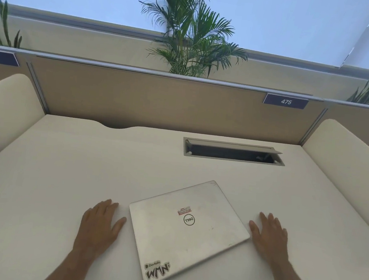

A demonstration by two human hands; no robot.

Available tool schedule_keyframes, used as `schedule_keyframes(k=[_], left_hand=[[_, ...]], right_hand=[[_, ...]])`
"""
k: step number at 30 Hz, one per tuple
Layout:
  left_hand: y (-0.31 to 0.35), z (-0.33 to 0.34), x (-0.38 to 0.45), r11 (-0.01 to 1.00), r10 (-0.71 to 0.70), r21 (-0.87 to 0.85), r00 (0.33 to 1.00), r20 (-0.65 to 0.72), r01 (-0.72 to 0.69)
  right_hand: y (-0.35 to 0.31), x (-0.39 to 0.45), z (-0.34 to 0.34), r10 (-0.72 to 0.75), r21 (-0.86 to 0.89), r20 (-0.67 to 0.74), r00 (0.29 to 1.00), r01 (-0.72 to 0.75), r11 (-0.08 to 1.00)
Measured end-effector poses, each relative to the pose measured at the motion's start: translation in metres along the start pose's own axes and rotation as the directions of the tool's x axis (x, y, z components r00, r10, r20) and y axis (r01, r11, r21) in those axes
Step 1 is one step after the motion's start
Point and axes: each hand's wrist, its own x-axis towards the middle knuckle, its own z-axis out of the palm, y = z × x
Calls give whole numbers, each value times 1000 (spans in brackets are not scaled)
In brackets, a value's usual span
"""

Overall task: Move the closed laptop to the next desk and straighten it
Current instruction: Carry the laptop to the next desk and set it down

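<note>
Silver closed laptop [187,231] askew on desk [65,163], flat left hand [99,224], right hand [270,235] flanking

A single head-worn wide-angle view looks forward and down from above the near edge of the desk [65,163], close over it. It faces the partition [149,96] at 12 o'clock, with a palm plant [188,39] and window behind; edges bend from the lens. Forearms enter from 6 o'clock, left hand [100,224] at 7, right hand [268,236] at 5
</note>
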Motion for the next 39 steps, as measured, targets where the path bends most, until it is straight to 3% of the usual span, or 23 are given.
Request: schedule_keyframes(k=[5,15,20,23,30,39], left_hand=[[-4,7,-4,994,-83,77,985,151,72],[3,-3,-8,992,-109,79,970,217,94],[12,-14,-5,996,-91,2,993,77,92],[24,-16,-2,996,-77,-47,997,25,78],[58,-14,1,946,-243,-199,966,93,257],[68,-7,3,909,-309,-251,943,127,332]], right_hand=[[3,-10,9,-2,-30,44,999,3,1000],[2,-6,2,24,-46,103,994,-19,999],[-15,-2,-13,89,6,30,996,-89,996],[-38,0,-21,53,41,15,998,-53,998],[-90,0,-29,-66,242,145,987,29,970],[-113,-1,-33,83,260,256,963,-151,954]])
